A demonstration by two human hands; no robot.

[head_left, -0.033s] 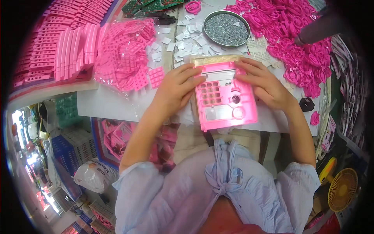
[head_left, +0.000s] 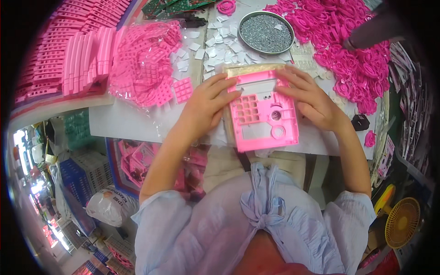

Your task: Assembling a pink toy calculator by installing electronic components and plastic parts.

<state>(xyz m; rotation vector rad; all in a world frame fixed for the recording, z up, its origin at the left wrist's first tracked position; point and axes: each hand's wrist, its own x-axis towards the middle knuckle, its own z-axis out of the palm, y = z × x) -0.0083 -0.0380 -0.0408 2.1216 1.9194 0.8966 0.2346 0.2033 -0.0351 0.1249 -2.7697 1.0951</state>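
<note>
A pink plastic casing (head_left: 288, 123), hollow side up, lies in front of me at the table's near edge. It has a grid of square holes, round openings and a clear strip (head_left: 257, 88) across its upper part. My left hand (head_left: 204, 105) grips its upper left side with bent fingers. The fingers of my right hand (head_left: 314, 98) curl over its upper right corner, and whatever is under the fingertips is hidden. Beneath the casing is a flat beige pad (head_left: 247, 70), showing along the top and left.
A round tin of small metal screws (head_left: 266, 34) stands beyond the casing, beside scattered white squares (head_left: 224, 34). Pink rings (head_left: 332, 43) are heaped right. Left are bagged pink keypads (head_left: 149, 66) and stacked pink strips (head_left: 85, 59). A dark tool (head_left: 371, 34) juts in top right.
The casing's near edge has shifted slightly up and left, and the glare on it has faded. Both hands keep nearly the same hold.
</note>
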